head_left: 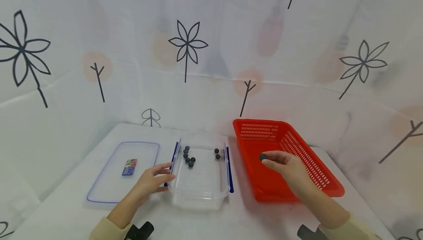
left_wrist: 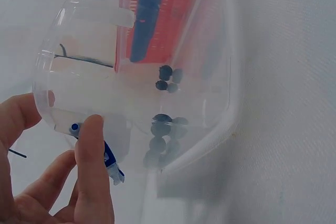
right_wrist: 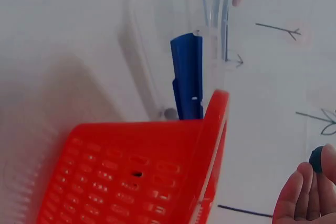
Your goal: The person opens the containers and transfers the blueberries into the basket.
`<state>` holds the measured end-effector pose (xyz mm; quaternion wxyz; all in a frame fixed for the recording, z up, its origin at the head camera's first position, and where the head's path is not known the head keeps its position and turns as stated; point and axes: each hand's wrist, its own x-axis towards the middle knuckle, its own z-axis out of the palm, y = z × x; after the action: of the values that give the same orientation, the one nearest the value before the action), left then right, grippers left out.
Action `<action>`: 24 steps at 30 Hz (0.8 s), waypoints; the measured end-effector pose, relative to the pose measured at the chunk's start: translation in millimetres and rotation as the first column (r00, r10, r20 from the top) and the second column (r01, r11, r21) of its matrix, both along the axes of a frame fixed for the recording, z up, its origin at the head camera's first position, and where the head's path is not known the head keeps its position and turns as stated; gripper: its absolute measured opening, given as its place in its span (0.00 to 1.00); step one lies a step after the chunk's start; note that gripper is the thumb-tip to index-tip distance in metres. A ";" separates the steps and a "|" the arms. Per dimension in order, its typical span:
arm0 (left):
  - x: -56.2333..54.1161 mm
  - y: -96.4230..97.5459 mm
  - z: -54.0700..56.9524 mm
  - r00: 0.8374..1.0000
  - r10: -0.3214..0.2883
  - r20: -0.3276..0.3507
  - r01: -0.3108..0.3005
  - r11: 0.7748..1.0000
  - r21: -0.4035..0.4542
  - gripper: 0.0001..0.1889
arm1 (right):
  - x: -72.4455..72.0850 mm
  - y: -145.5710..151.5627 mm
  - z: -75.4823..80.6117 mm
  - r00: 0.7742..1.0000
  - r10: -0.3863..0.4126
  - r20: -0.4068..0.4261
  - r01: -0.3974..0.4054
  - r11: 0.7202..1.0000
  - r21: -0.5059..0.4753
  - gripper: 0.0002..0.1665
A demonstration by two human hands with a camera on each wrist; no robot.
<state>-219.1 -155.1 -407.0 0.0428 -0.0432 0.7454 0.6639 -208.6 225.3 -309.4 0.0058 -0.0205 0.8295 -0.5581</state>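
A clear plastic box with blue side latches stands mid-table. My left hand grips its left wall by the rim; in the left wrist view the thumb lies across that side near a latch. Several small dark balls, blueberry-like in size and colour, lie on the box floor in a left-hand group, with two more balls at the right. Above the red basket, my right hand pinches one dark ball between thumb and fingertips. The right wrist view catches this hand only at its lower right corner.
A clear lid with a blue edge lies flat at left, a colourful label on it. The slotted basket stands right of the box, leaving a narrow gap. A patterned cloth hangs behind the white table.
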 end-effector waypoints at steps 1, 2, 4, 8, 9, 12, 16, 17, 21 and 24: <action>0.2 0.2 0.4 1.000 0.001 -0.001 -0.001 1.000 0.000 0.30 | -1.2 3.4 1.0 1.000 0.004 0.001 -0.004 1.000 -0.006 0.28; 0.2 0.3 0.6 1.000 0.001 -0.002 -0.001 1.000 -0.001 0.30 | -2.6 6.5 2.1 1.000 0.008 0.002 -0.008 1.000 -0.006 0.28; 0.4 0.5 1.2 1.000 0.003 -0.004 -0.003 1.000 -0.003 0.29 | -5.8 11.1 4.0 1.000 0.013 0.004 -0.013 1.000 -0.010 0.29; 0.8 0.8 2.5 1.000 0.005 -0.005 -0.005 1.000 -0.013 0.29 | -14.4 17.7 7.2 1.000 0.011 0.017 -0.011 1.000 0.020 0.31; 0.8 0.8 2.5 1.000 0.005 -0.005 -0.005 1.000 -0.015 0.29 | -16.8 19.1 8.2 1.000 0.008 0.022 -0.008 0.999 0.031 0.31; 0.6 0.7 2.1 1.000 0.006 -0.002 -0.006 1.000 -0.019 0.29 | -25.2 23.9 11.9 0.999 0.004 0.046 -0.008 0.997 0.073 0.33; 0.5 0.6 0.6 1.000 0.008 0.003 -0.008 1.000 -0.012 0.29 | -38.0 31.2 18.2 0.997 0.022 0.076 -0.028 0.995 0.092 0.34; 0.5 0.6 0.3 1.000 0.008 0.004 -0.008 1.000 -0.011 0.29 | -41.3 33.1 19.5 0.996 0.031 0.079 -0.038 0.995 0.095 0.34; 1.0 1.4 0.8 1.000 0.008 0.006 -0.008 1.000 -0.002 0.29 | -54.4 39.6 21.5 0.996 0.045 0.075 -0.053 0.992 0.118 0.34; 1.5 1.9 1.7 1.000 0.006 0.009 -0.006 1.000 -0.003 0.29 | -64.0 42.3 21.3 0.997 0.052 0.059 -0.057 0.993 0.099 0.34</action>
<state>-217.6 -153.2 -405.3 0.0440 -0.0484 0.7462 0.6626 -272.7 267.6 -288.1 0.0455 -0.0271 0.8553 -0.5155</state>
